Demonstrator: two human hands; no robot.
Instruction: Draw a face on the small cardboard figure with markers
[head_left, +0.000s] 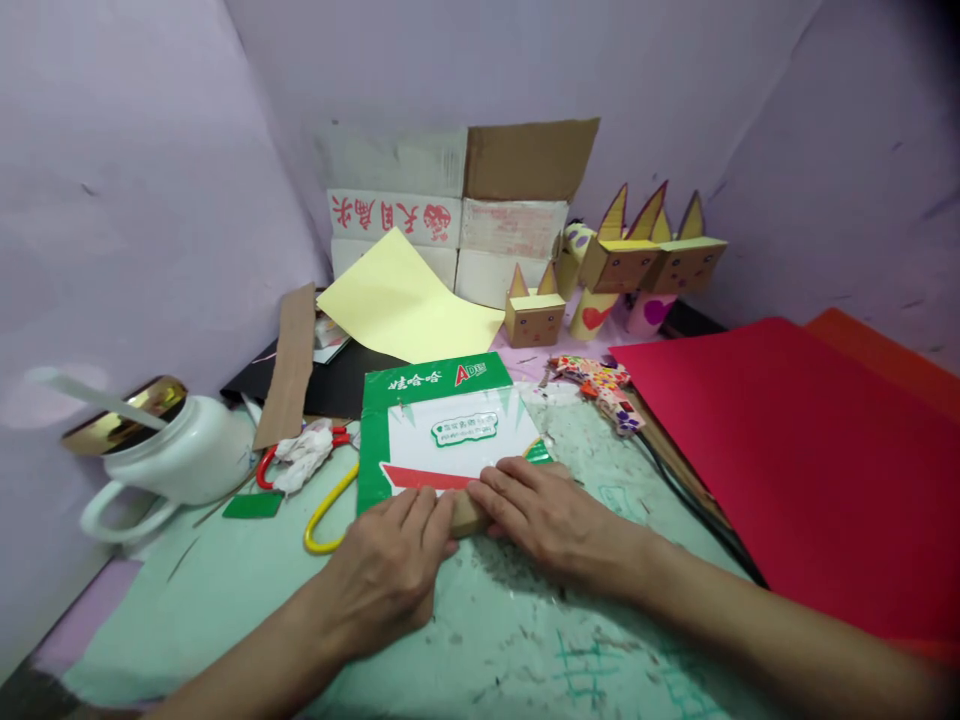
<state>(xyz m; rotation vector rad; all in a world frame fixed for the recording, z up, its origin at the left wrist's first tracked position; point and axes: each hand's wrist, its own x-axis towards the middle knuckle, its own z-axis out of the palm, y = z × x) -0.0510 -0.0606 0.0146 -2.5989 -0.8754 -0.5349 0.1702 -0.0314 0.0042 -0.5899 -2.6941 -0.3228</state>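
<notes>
A printed cardboard piece (465,432) in green, white and red lies on the table. My left hand (397,550) is closed on its near edge, thumb hidden beneath. Along the same edge my right hand (536,510) presses with bent fingers. Between the two hands, a brown strip of the board (469,514) is folded up. Left of the board a yellow loop handle (319,530) sticks out. Beyond it are red-handled scissors (266,468), partly covered by crumpled white tissue (306,455), and a small green scrap (253,505).
On the left stands a white mug (187,450) with a stick in it. Red paper (795,460) covers the right side, near a flower-patterned tool (600,385) with a black cord. Behind are yellow paper (409,300), a carton (397,215) and cardboard animal heads (534,320).
</notes>
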